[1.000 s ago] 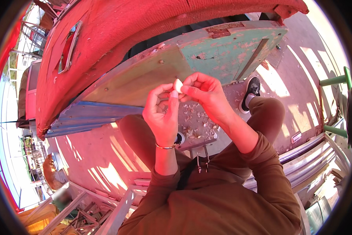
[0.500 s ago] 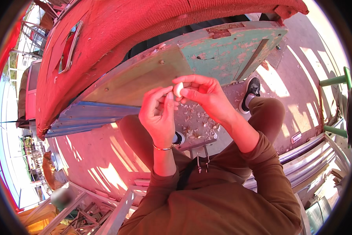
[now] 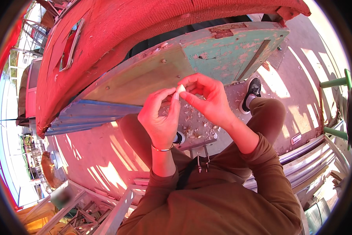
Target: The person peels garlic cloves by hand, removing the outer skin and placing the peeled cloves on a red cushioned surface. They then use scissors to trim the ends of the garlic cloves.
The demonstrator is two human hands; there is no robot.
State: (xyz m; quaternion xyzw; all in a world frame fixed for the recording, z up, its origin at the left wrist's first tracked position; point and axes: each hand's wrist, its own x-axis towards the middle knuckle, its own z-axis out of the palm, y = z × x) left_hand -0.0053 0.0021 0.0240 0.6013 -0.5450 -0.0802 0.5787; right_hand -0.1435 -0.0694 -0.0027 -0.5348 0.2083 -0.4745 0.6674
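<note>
Between both hands, above my lap, is a small pale garlic clove [image 3: 180,89], smooth and pointed at the top. My right hand [image 3: 211,102] pinches it from the right between thumb and curled fingertips. From the left, the thumb and index fingertip of my left hand [image 3: 160,117] close on its lower left side; a thin bracelet circles that wrist. The fingertips partly cover the clove. Papery pale skins [image 3: 195,127] lie scattered on the ground below, between my feet.
Ahead stands a table with a red cloth [image 3: 144,27] and a worn green and tan board [image 3: 223,55] along its side. A phone-like framed object [image 3: 71,45] rests on the cloth. Metal bars [image 3: 307,160] and a green-legged stool [image 3: 334,132] are to the right; a wooden frame [image 3: 117,217] lies lower left.
The left thumb and index finger have moved up and right onto the clove. The clove has turned in the fingers, now showing its narrow tip upward.
</note>
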